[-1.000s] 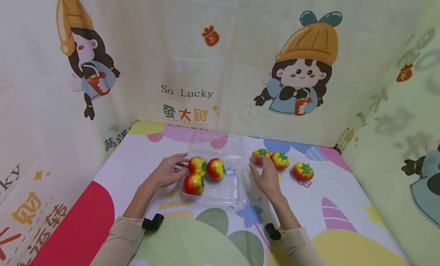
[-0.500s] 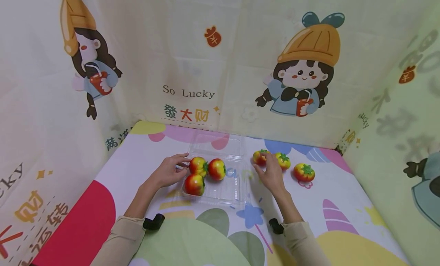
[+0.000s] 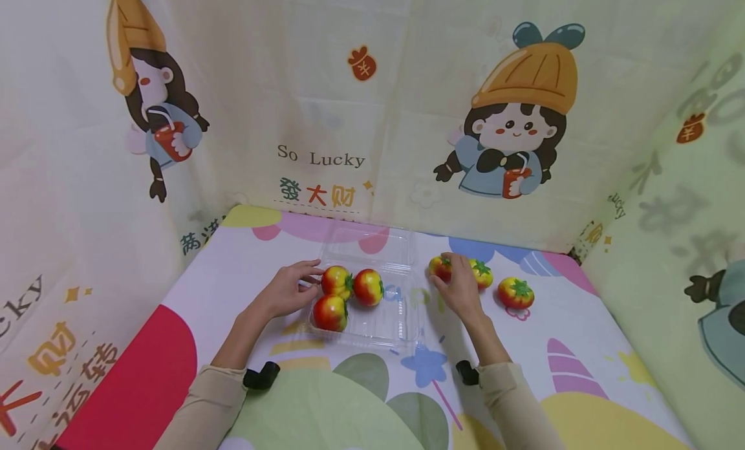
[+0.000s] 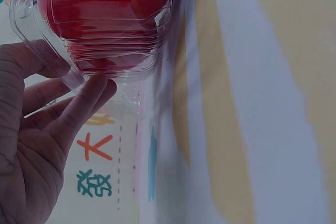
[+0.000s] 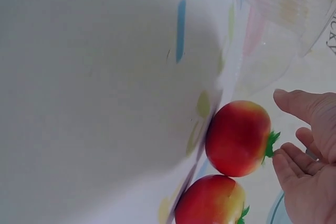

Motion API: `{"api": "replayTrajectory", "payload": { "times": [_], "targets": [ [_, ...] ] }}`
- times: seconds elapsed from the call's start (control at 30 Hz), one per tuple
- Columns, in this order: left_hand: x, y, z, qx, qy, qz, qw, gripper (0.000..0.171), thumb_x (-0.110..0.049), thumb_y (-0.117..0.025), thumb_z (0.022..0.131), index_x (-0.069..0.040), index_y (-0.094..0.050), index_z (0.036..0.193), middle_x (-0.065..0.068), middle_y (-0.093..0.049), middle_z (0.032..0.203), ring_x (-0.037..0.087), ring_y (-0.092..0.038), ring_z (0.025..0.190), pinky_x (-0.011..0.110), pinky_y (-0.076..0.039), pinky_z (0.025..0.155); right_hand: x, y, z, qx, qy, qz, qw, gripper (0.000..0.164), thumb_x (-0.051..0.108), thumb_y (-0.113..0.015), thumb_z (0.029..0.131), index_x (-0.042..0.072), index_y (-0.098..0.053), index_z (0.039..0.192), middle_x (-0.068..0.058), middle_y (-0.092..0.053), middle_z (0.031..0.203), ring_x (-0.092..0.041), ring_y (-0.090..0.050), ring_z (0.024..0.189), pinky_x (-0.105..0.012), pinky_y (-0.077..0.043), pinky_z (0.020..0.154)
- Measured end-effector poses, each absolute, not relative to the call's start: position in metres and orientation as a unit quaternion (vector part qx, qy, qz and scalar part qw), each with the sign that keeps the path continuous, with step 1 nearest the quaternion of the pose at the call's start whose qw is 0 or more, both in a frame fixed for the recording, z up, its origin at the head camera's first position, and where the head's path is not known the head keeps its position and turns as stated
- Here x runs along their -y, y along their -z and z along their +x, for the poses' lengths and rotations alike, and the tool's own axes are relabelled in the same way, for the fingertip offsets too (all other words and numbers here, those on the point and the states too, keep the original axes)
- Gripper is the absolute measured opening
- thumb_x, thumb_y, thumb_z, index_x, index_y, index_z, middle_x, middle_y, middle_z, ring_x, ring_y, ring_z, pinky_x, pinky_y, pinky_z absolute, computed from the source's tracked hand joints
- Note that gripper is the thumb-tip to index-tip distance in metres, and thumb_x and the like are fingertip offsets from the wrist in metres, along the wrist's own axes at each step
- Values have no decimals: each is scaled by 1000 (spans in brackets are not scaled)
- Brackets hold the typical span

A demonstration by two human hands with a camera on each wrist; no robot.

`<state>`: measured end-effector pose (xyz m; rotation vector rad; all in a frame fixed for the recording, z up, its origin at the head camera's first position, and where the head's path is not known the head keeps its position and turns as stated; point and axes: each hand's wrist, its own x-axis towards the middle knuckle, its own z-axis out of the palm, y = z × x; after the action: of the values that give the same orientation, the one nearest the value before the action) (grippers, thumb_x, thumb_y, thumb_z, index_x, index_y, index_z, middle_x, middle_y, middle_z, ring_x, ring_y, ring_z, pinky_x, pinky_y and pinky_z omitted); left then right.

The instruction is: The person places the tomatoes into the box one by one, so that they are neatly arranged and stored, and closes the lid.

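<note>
A clear plastic container [image 3: 363,337] lies with its lid [image 3: 367,246] folded back. Inside are three glossy red-yellow tomatoes; one [image 3: 368,287] sits toward the middle, the others against the left side. My left hand [image 3: 289,289] holds the container's left edge, its digits at the rim and wall in the left wrist view. To the right, my right hand [image 3: 461,288] hovers over two tomatoes, thumb and fingers apart. In the right wrist view, its fingertips come right at the green stem of the nearer tomato [image 5: 238,138]; another tomato [image 5: 210,201] lies beside it.
A third loose tomato [image 3: 515,293] rests farther right on the patterned tablecloth [image 3: 465,346]. Printed cloth walls [image 3: 401,114] rise behind the table and on both sides. Black wrist devices [image 3: 262,375] sit at the cuffs.
My right hand has shifted slightly over the tomatoes, uncovering more of the leftmost one. The left hand keeps its place at the container. The head view has shifted a little.
</note>
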<state>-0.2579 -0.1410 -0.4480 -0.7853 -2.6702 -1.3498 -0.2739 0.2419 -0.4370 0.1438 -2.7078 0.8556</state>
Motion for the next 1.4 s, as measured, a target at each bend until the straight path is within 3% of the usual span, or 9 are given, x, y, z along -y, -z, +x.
{"api": "replayTrajectory", "payload": {
  "times": [1.4],
  "targets": [
    [140,446,-256,866,434,-248,17,39,-3,-65,92,6,-66,130,28,-51,148,33,-72,105,41,-61,87,-253,437,-296,960,-266,33,84,66,11,-78,87,-5,-48,144,-28,-45,145,-45,-42,134,-60,-34,118]
  ]
}}
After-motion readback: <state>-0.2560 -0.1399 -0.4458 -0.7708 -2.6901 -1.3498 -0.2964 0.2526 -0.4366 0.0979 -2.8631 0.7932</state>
